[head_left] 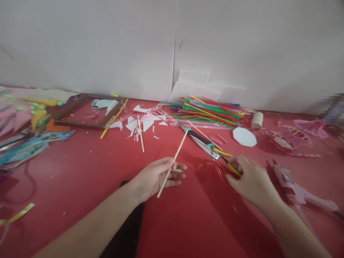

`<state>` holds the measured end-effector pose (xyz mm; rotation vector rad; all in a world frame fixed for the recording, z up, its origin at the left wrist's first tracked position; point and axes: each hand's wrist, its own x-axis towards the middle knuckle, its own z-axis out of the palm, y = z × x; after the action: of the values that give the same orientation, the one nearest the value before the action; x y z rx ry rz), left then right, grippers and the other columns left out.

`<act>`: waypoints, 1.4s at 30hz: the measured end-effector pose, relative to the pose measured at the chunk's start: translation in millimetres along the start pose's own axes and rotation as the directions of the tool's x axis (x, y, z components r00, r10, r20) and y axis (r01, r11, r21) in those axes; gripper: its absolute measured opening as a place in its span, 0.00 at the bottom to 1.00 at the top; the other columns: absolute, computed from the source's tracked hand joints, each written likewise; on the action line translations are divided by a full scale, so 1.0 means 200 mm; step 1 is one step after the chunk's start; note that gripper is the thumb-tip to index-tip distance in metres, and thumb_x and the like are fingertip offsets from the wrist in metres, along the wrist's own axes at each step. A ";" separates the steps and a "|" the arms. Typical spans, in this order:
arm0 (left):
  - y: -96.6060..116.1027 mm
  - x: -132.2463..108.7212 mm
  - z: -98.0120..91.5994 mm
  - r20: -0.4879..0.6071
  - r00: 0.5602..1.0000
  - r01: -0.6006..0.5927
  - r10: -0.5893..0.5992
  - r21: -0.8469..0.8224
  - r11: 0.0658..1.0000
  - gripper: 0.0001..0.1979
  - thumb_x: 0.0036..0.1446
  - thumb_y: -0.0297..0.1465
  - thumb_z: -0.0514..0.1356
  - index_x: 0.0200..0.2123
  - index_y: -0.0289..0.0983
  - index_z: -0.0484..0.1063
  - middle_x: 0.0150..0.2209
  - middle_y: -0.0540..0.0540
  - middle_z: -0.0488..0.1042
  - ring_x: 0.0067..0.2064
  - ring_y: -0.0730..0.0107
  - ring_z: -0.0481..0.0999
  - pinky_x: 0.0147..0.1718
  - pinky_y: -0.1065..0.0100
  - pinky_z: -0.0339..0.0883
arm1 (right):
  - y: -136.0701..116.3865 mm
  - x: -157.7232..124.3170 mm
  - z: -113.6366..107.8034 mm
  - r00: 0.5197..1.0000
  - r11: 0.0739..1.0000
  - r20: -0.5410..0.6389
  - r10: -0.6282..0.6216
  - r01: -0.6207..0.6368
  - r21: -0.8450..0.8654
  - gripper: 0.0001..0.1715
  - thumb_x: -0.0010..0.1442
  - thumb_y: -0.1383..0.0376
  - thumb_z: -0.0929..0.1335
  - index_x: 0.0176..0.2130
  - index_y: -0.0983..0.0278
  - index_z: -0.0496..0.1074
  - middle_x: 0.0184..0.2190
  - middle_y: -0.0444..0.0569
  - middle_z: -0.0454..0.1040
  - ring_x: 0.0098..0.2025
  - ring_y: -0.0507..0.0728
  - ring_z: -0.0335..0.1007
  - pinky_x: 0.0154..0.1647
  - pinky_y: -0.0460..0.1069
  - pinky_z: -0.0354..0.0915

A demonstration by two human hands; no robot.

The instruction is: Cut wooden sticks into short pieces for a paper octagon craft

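A thin wooden stick (176, 156) slants up and to the right, pinched between the thumb and fingers of my left hand (157, 175). A shorter bit of wood (176, 171) shows between the fingers of that hand. My right hand (251, 177) is closed on the yellow-and-black handle of a pair of scissors (215, 154), whose blades point away to the upper left. Just beyond the scissors lies a utility knife (200, 138) with a black and green body. Another wooden stick (204, 132) rests behind the knife.
Behind lies a heap of coloured pipe cleaners (209, 111), with white paper scraps (147, 123) to its left. A white octagonal piece (244, 137) sits right of centre. At the right is a pink glue gun (295, 190); at the left, a brown frame (80, 123).
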<state>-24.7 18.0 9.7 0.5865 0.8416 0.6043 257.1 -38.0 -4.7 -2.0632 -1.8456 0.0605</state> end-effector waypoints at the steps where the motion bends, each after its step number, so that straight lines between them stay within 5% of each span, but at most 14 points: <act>1: 0.00 0.00 0.00 -0.009 1.000 -0.008 0.008 -0.007 1.000 0.14 0.66 0.31 0.52 0.34 0.31 0.75 0.41 0.40 0.78 0.39 0.65 0.79 0.41 0.62 0.73 | 0.00 0.00 0.00 1.000 1.000 0.005 -0.002 0.002 -0.002 0.11 0.46 0.64 0.65 0.34 0.59 0.64 0.28 0.43 0.71 0.26 0.53 0.65 0.27 0.47 0.58; 7: 0.01 0.02 0.00 -0.074 0.997 0.017 -0.016 0.007 1.000 0.14 0.65 0.32 0.53 0.35 0.31 0.75 0.37 0.40 0.78 0.33 0.70 0.78 0.35 0.67 0.72 | -0.01 -0.01 0.01 0.999 0.999 0.020 -0.037 0.037 0.002 0.11 0.47 0.64 0.65 0.35 0.59 0.63 0.28 0.43 0.70 0.27 0.54 0.66 0.28 0.47 0.58; 15: 0.02 0.04 0.00 -0.105 0.994 -0.036 0.029 -0.065 0.997 0.13 0.66 0.32 0.52 0.33 0.32 0.73 0.43 0.40 0.78 0.45 0.62 0.79 0.43 0.63 0.72 | -0.02 -0.03 0.01 0.998 0.998 -0.011 -0.061 0.061 0.016 0.11 0.47 0.65 0.65 0.34 0.59 0.63 0.28 0.43 0.70 0.25 0.53 0.65 0.27 0.47 0.58; 20: 0.01 0.04 0.01 -0.091 0.994 -0.061 0.058 -0.035 0.998 0.13 0.65 0.33 0.54 0.32 0.32 0.73 0.37 0.42 0.78 0.38 0.67 0.79 0.40 0.65 0.73 | -0.02 -0.03 0.00 0.996 0.998 -0.076 -0.039 0.043 0.048 0.10 0.47 0.64 0.66 0.34 0.59 0.63 0.28 0.43 0.70 0.26 0.53 0.65 0.28 0.47 0.58; 25: 0.01 0.02 0.00 -0.020 0.984 -0.175 0.175 -0.047 0.983 0.10 0.62 0.36 0.59 0.31 0.35 0.69 0.26 0.50 0.74 0.26 0.73 0.75 0.26 0.70 0.72 | -0.05 -0.03 -0.01 0.980 0.996 -0.197 -0.003 0.020 0.081 0.11 0.50 0.64 0.65 0.37 0.58 0.67 0.27 0.45 0.71 0.29 0.56 0.69 0.30 0.49 0.61; 31: 0.00 0.01 0.01 -0.101 0.930 -0.363 0.354 -0.096 0.927 0.06 0.59 0.32 0.62 0.35 0.34 0.72 0.28 0.52 0.72 0.26 0.78 0.73 0.26 0.73 0.72 | -0.05 -0.02 -0.02 0.932 0.996 -0.359 -0.045 0.069 0.056 0.09 0.55 0.63 0.66 0.39 0.59 0.67 0.34 0.50 0.75 0.36 0.59 0.72 0.37 0.51 0.65; 36: 0.01 0.01 0.02 -0.139 0.906 -0.419 0.399 -0.174 0.891 0.05 0.56 0.23 0.62 0.37 0.35 0.73 0.32 0.50 0.74 0.30 0.77 0.76 0.30 0.73 0.74 | 0.02 0.01 -0.03 0.980 0.995 -0.189 -0.062 0.077 0.069 0.12 0.55 0.63 0.66 0.41 0.59 0.69 0.37 0.50 0.76 0.37 0.60 0.74 0.36 0.52 0.67; 42: 0.02 -0.01 0.01 -0.198 0.869 -0.488 0.453 -0.194 0.851 0.12 0.58 0.29 0.63 0.45 0.44 0.70 0.34 0.53 0.75 0.30 0.74 0.77 0.29 0.68 0.78 | 0.10 0.04 0.01 0.987 0.983 0.131 -0.093 0.070 0.169 0.18 0.55 0.56 0.69 0.45 0.59 0.74 0.42 0.50 0.79 0.41 0.62 0.77 0.39 0.54 0.70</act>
<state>-24.4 18.8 14.9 0.5346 0.7462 1.1971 276.7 -32.3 -10.7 -1.9120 -1.9338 0.3304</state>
